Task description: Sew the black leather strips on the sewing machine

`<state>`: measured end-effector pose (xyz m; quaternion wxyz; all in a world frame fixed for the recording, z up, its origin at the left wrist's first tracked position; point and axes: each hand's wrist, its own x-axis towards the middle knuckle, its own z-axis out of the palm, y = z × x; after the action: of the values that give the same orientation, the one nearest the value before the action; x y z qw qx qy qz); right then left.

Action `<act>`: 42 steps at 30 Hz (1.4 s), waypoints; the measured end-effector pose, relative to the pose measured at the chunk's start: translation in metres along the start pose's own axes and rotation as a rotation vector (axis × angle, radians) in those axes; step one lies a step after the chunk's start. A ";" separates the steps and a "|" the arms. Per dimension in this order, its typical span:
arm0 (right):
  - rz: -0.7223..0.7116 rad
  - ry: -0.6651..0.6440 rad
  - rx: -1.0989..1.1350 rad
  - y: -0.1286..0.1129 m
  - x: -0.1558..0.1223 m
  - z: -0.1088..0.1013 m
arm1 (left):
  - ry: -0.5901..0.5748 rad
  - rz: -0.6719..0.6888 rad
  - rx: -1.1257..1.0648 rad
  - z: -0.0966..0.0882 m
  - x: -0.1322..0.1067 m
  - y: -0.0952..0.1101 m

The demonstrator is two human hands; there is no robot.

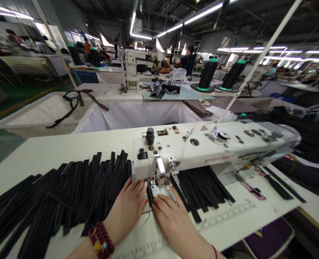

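Observation:
A short black fabric strip point(149, 194) lies under the head of a white sewing machine point(181, 144), near the needle area. My left hand point(129, 205) wears a beaded bracelet and presses its bent fingers against the strip's left side. From the right, my right hand point(171, 217) has its fingers closed on the strip's near end. The fingers partly cover the strip, and the needle point is hard to make out. Many similar black strips point(95, 180) are spread left of my left hand. Another bundle of strips point(202, 189) lies beneath the machine arm.
Pink-handled scissors point(249, 187) rest on the right of the white table point(218, 223), beyond a printed ruler scale. White bins point(38, 111) stand behind the table. Thread cones point(207, 75) and another sewing machine point(132, 68) are farther back, with a person point(188, 61) beyond.

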<state>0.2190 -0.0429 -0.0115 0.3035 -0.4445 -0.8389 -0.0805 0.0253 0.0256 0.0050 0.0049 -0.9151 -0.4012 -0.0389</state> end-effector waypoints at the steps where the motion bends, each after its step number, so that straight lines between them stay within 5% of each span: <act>1: 0.002 -0.007 0.005 0.002 0.002 0.001 | 0.004 0.003 0.007 0.001 0.000 0.000; 13: 0.003 -0.203 -0.123 0.018 0.033 0.011 | 0.148 0.067 0.005 0.014 -0.003 -0.007; 19: 0.013 -0.191 -0.149 0.018 0.041 0.020 | 0.091 0.057 0.000 0.010 -0.002 -0.007; 31: 0.049 0.061 0.025 -0.015 -0.029 -0.023 | 0.017 -0.021 -0.026 -0.004 0.001 0.003; 42: 0.053 0.021 0.041 -0.015 -0.031 -0.025 | 0.010 -0.029 0.023 -0.002 0.004 0.003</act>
<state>0.2307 -0.0832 -0.0073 0.3233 -0.4592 -0.8252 -0.0597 0.0305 0.0262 0.0079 0.0170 -0.9089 -0.4148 -0.0391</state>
